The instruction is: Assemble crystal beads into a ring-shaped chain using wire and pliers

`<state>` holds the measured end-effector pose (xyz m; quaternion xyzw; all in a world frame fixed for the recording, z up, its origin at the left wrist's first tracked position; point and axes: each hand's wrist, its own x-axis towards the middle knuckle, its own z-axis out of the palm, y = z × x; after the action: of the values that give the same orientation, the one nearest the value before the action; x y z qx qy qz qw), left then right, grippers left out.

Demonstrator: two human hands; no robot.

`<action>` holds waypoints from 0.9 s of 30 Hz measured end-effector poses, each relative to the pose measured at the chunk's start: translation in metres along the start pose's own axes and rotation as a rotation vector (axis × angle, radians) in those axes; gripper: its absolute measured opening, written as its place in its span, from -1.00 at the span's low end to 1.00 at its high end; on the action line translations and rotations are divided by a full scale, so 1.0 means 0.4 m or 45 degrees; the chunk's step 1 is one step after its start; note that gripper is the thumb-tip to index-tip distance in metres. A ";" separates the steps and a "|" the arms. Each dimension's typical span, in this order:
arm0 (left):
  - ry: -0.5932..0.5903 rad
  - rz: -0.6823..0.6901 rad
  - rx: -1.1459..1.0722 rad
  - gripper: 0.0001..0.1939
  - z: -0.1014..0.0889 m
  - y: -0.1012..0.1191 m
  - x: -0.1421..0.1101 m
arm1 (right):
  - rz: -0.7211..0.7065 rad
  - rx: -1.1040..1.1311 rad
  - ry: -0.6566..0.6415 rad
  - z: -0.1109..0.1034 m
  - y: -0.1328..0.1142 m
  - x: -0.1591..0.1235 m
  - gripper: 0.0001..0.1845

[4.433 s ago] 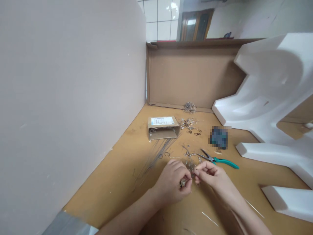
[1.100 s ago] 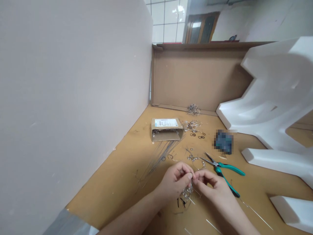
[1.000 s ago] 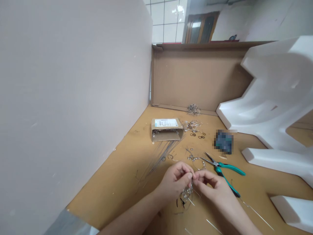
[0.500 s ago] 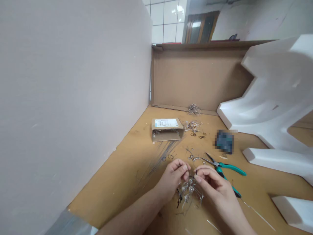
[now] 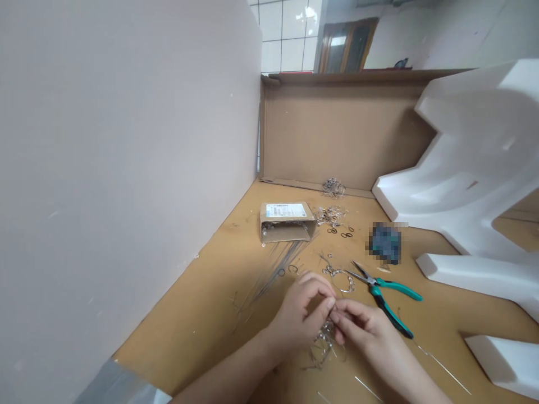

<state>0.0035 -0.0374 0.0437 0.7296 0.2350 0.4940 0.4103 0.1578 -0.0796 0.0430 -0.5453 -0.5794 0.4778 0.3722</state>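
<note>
My left hand (image 5: 305,308) and my right hand (image 5: 357,322) meet fingertip to fingertip above the tabletop. Both are closed in a pinch, and whatever lies between the fingers is too small and covered to name. Just below them is a tangle of clear beads on thin silvery wires (image 5: 323,342), partly covered by the hands; I cannot tell if it hangs from the fingers or lies on the table. Beyond the fingertips rests a ring of wire with clear beads (image 5: 348,285). Pliers with green and black handles (image 5: 381,289) lie spread to the right of my right hand.
A small open cardboard box (image 5: 288,221) stands farther back, with loose thin wires (image 5: 286,261) before it. Beside it are beaded wire pieces (image 5: 330,215), dark rings (image 5: 346,235) and another wire heap (image 5: 333,187). White foam (image 5: 446,269) borders the right; a pale panel (image 5: 147,140) the left.
My hands, slightly apart before, have come together at the fingertips. The small dark piece seen at my right fingertips is now covered, and the beaded ring beyond shows more fully.
</note>
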 end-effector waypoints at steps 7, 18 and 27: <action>0.065 -0.117 0.109 -0.91 0.014 -0.015 0.001 | 0.062 0.051 0.067 0.002 0.011 0.006 -0.73; -0.138 -0.073 0.462 -0.88 0.002 -0.010 -0.003 | 0.028 0.212 0.238 -0.010 0.040 0.020 -0.73; -0.104 -0.081 0.432 -0.92 0.004 -0.010 -0.006 | 0.028 0.159 0.189 -0.008 0.033 0.013 -0.73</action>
<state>0.0041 -0.0377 0.0389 0.8001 0.3210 0.4040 0.3059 0.1640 -0.0748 0.0308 -0.5613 -0.5133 0.4756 0.4420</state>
